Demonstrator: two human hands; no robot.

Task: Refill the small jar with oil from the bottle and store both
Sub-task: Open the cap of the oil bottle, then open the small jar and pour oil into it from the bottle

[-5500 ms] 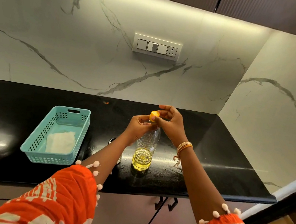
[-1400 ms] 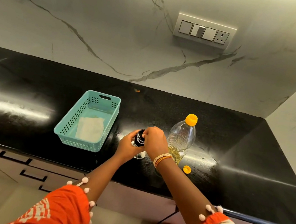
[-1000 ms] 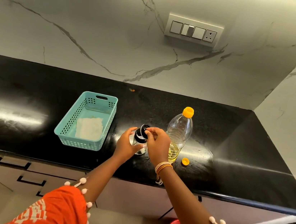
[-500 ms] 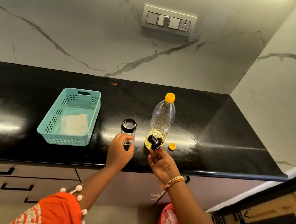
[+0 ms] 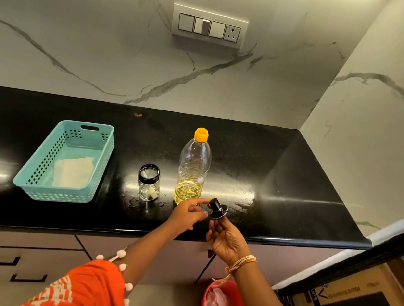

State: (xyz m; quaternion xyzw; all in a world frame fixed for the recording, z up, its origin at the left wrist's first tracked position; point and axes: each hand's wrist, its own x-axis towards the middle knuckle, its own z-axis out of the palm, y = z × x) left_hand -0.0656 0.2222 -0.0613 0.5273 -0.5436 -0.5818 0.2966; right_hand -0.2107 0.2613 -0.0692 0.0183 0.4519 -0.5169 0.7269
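Two hands at the jar lid: opening step, pour pending.
Right hand fingers pinch the black jar lid; left hand fingers hang relaxed beside it. Beyond the fingertips on the surface stand the open glass jar and the still-capped oil bottle. Next: set the lid down, uncap the bottle.

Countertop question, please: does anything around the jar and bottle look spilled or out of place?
The countertop looks smeared around the bottle and jar, possibly oil residue or just glare. A small orange speck lies alone near the back wall.
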